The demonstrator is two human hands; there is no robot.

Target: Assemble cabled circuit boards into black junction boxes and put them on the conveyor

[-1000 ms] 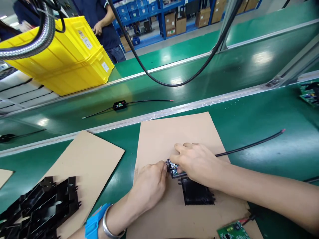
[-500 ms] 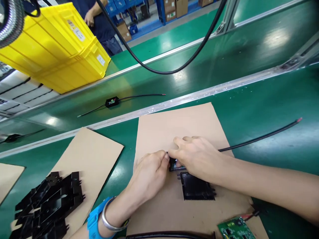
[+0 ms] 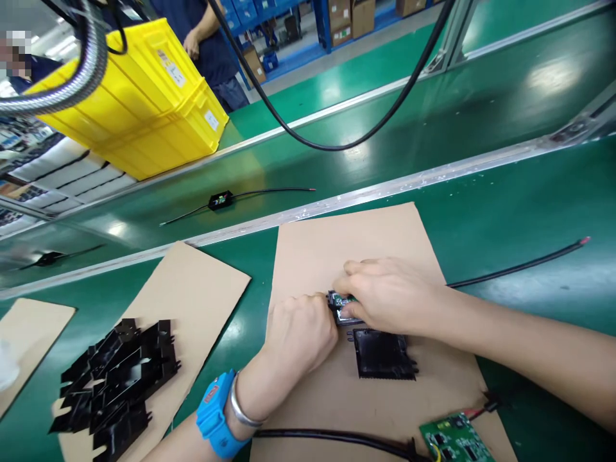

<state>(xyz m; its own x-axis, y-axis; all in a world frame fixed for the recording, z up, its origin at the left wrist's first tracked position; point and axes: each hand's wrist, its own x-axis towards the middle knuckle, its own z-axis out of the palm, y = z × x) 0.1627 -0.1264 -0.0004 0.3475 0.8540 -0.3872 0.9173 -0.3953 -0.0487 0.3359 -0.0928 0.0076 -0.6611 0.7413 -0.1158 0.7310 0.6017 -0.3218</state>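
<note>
A small black plastic case with a circuit board inside lies on a cardboard sheet. Over its right part my right hand is closed, thumb inside the case and fingers across the far side. My left hand is curled into a fist against the left end of the case; what its fingers hold is hidden. From beyond my right wrist a black cable runs right to a red tip. Just below the hands rests a separate black case half.
A green circuit board and another black cable lie near the front. Left, black plastic parts are heaped on cardboard. Beyond the metal rail sits a wired unit. Yellow bins and a person are behind.
My left hand has rolled over into a tighter fist and shifted slightly down and right. The right hand moved slightly, uncovering more of the board. The whole view shifted a little.
</note>
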